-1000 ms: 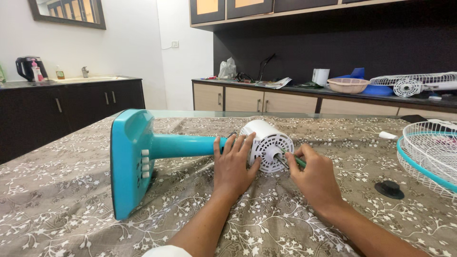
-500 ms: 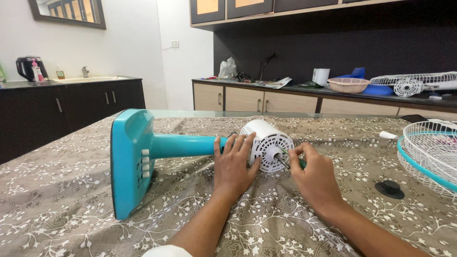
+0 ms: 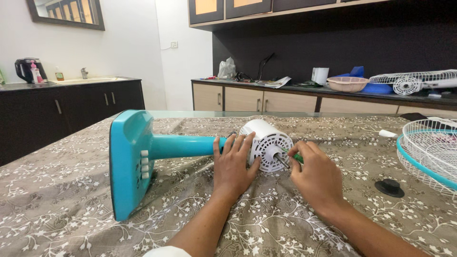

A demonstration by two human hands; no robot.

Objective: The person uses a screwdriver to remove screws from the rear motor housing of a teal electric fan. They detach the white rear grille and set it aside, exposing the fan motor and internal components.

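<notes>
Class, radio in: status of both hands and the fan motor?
Left hand flat on white motor housing. Right hand gripping green-handled screwdriver at its face. Nothing obstructing.

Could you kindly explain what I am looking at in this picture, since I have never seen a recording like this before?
The camera sits on a person's head and looks down at their own two bare hands. A teal table fan lies on its side on a patterned cloth. The left hand rests on the fan's white motor housing. The right hand holds a green-handled screwdriver at the housing's face, beside the metal shaft. A wire fan guard and a black cap lie to the right.
</notes>
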